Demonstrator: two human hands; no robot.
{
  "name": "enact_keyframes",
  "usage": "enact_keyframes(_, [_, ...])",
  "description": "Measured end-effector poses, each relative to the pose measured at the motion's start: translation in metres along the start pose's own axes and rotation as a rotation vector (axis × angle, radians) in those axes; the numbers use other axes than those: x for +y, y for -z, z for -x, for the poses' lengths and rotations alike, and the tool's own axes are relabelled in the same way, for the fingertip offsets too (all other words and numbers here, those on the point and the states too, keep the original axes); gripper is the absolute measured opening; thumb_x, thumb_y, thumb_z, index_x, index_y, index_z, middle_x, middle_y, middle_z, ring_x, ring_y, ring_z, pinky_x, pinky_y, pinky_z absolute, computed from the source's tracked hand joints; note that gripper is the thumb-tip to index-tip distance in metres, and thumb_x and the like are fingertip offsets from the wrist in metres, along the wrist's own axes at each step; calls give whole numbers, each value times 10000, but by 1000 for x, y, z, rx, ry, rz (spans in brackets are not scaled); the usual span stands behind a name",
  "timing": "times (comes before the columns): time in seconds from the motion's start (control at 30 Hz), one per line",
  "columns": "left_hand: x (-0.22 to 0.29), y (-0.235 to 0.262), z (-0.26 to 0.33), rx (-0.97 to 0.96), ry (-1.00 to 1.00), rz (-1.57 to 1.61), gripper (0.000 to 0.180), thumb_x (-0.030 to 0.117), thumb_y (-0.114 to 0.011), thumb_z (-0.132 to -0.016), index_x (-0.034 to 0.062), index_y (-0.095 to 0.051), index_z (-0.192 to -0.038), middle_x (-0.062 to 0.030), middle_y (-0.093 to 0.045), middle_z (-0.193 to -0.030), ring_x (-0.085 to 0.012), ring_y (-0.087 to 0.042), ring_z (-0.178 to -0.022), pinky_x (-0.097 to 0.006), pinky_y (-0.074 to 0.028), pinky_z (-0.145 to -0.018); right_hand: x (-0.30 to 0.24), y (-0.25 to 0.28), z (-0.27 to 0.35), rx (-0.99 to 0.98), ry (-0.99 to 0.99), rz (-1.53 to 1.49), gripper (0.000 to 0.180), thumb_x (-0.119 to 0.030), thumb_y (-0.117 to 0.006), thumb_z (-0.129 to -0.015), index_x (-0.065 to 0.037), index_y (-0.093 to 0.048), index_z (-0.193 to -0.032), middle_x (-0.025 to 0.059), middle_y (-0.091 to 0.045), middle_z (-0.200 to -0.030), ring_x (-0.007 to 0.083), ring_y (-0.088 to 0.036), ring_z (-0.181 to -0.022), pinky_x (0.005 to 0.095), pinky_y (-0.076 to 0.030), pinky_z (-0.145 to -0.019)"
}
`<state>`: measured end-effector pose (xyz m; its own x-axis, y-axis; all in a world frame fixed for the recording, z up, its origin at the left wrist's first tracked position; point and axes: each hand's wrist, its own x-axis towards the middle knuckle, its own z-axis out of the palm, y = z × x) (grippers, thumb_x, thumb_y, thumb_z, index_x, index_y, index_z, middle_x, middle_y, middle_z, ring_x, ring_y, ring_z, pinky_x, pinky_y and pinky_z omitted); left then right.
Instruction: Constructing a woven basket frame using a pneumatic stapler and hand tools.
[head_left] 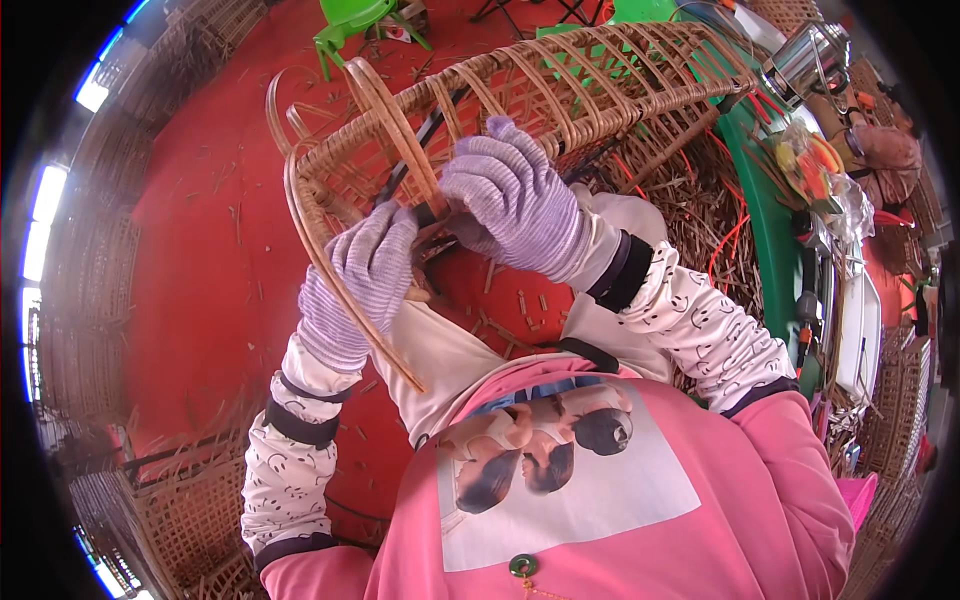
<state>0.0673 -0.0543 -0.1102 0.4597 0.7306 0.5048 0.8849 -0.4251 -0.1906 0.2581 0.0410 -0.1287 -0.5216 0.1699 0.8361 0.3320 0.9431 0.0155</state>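
A long woven rattan frame (620,85) slants across the upper middle, its wrapped rim running to the upper right. At its near left end, my left hand (362,270), in a striped lilac glove, has its fingers curled against the rattan. My right hand (515,205), gloved alike, closes beside it on the base of a bent rattan strip (385,120) that loops upward. Both sets of fingertips meet around the same spot, and what lies between them is partly hidden. Another loose rattan strip (308,225) curves down over my left hand, its free end hanging near my leg.
Rattan scraps (690,190) pile up at my right on the red floor (200,260). Beyond them stand a green table edge (745,170), a metal pot (810,60) and a white tray (857,320). A green plastic stool (352,15) is ahead; woven baskets (190,510) are at lower left.
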Motion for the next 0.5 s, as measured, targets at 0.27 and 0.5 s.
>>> enact_keyframes(0.27, [8,12,-5,26,147,230,356,116,-655,-680,65,-565,-1021,-115,-588,-1014,-280,-591,-858,-378,-478,-745,7,4,-2,-72,73,-27,375,-216,-636,-632,-95,-488,-955,96,-491,-967,261,-499,-952,460,-339,-934])
enact_keyframes(0.5, [10,27,-13,12,200,259,322,91,-671,-657,15,-576,-956,-156,-597,-908,-313,-592,-833,-345,-485,-724,3,18,-21,-168,-48,-243,423,-239,-712,-631,-71,-493,-952,110,-541,-935,295,-529,-928,440,-403,-869])
